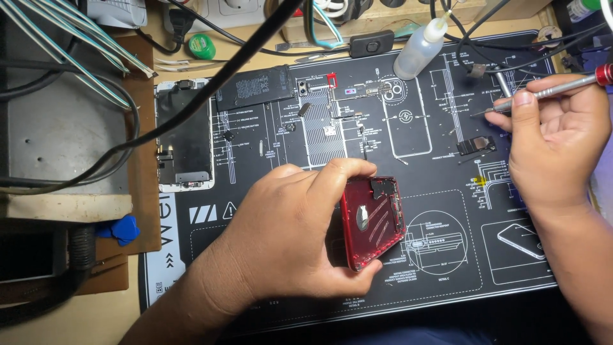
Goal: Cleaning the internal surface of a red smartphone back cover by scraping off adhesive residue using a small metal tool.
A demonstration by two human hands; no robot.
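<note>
Work mat [268, 300] on bench. Phone housing [373, 220] in left hand [294, 236], mat centre-front. Screwdriver [549, 89] in right hand [555, 140], far right. Screen assembly [184, 137] at mat's left edge; battery [255, 86] behind; squeeze bottle [418, 48] behind centre.

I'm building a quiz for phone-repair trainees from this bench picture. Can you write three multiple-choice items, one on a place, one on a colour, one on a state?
1. Where does the removed white-framed phone screen lie?
A. at the left edge of the black printed work mat
B. under the clear plastic squeeze bottle
C. in the right hand

2. What colour is the phone housing in the left hand?
A. blue
B. red
C. silver

3. How is the slim metal screwdriver with a red end held?
A. lying loose on the mat
B. standing in a rack
C. gripped in the right hand, tip pointing left

Answers: 1 A, it lies flat at the mat's left edge. 2 B, the shell is deep red. 3 C, the fingers close round its shaft.
</note>
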